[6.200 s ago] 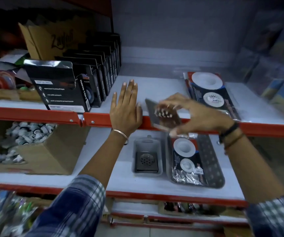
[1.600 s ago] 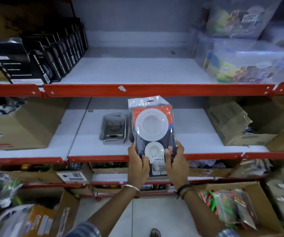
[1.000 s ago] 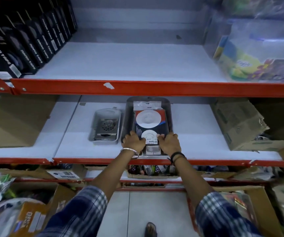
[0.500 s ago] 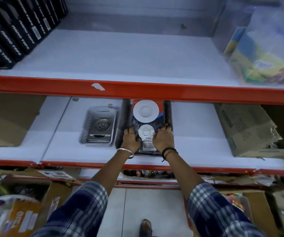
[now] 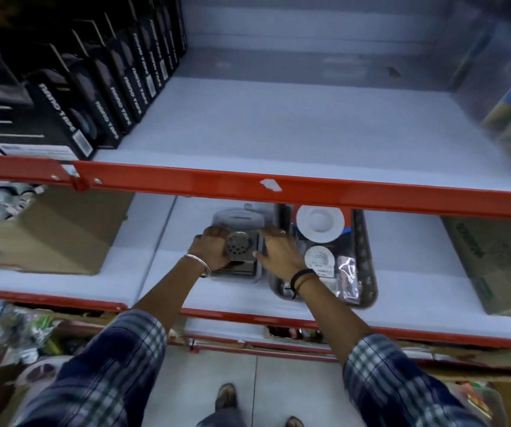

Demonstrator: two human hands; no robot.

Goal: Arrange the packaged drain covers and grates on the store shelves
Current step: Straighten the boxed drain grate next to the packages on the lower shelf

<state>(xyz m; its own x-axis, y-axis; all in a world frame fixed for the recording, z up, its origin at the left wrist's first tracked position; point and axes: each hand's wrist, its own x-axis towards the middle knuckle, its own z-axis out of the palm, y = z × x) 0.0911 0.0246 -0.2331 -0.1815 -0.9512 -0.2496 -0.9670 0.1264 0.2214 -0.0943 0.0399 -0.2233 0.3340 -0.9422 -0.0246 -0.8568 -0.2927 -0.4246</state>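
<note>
A clear blister pack holding a square steel grate (image 5: 239, 246) lies flat on the white middle shelf (image 5: 408, 251). My left hand (image 5: 209, 249) grips its left side and my right hand (image 5: 277, 252) presses against its right edge. Just to the right lies a dark perforated tray-shaped pack (image 5: 363, 263), and on it rests a red-and-blue pack with two white round drain covers (image 5: 320, 224). The red shelf beam hides the far ends of both packs.
The red beam (image 5: 309, 188) of the upper shelf runs across just above the hands. Black boxes (image 5: 94, 97) line the upper shelf's left side. Cardboard boxes stand at the middle shelf's left (image 5: 53, 232) and right (image 5: 500, 266). Packaged goods fill the floor boxes below.
Both hands let go of the drain cover pack, now resting on the tray-shaped pack, and moved left onto the square grate pack. The camera shifted closer and leftward.
</note>
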